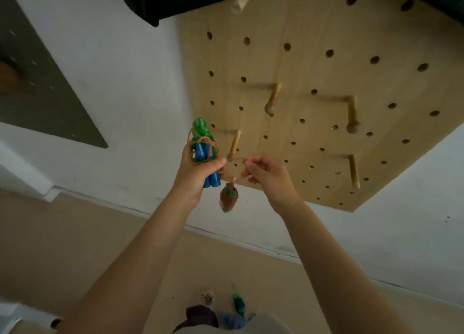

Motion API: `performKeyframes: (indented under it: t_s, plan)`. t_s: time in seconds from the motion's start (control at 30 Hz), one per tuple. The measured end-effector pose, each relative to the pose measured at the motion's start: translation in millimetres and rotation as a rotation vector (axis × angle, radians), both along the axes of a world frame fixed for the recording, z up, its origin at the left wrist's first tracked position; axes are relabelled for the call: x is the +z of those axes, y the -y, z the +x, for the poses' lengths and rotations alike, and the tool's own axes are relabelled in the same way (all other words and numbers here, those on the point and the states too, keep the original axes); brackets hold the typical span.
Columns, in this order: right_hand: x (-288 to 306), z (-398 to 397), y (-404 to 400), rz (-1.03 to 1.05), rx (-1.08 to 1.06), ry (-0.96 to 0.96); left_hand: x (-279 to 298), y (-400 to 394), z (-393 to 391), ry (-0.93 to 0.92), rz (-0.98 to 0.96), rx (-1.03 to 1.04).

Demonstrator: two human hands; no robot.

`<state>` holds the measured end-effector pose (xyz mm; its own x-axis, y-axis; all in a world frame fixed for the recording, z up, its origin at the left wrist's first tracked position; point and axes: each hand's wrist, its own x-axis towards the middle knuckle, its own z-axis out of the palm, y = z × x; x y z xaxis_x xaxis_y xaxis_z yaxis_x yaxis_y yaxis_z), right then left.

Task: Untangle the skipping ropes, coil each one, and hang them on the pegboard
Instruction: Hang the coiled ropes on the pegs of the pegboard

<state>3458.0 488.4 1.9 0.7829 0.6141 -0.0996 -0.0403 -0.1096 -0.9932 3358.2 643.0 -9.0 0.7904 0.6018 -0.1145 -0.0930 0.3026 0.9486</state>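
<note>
The left hand (198, 173) is curled round a coiled skipping rope (204, 153), its blue and green handles bundled upright and wrapped with tan cord (237, 159). The right hand (266, 174), just beside it, pinches a strand of that cord between thumb and fingertips. Between the two hands the strand passes the tip of a wooden peg (234, 143) on the pegboard (313, 70); it seems to touch the peg, though blur hides this. A reddish, green-marked handle (228, 197) hangs below the right hand
</note>
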Motion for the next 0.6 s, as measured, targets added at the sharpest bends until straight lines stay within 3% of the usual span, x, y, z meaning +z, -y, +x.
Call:
performKeyframes:
  t_s: [0.27,0.43,0.6]
  plan:
    - [-35.9,36.9,-65.6,-0.224,-0.146,0.011,-44.9,-65.4,56.1,-0.108,-0.027,-0.121]
    - [-45.5,49.7,-81.3,-0.173,-0.284,-0.039,-52.9,-72.0,79.9,-0.116,-0.015,-0.242]
    - [-47.4,60.9,-89.7,-0.116,-0.313,-0.086,-53.4,-83.3,84.5,-0.139,0.025,-0.200]
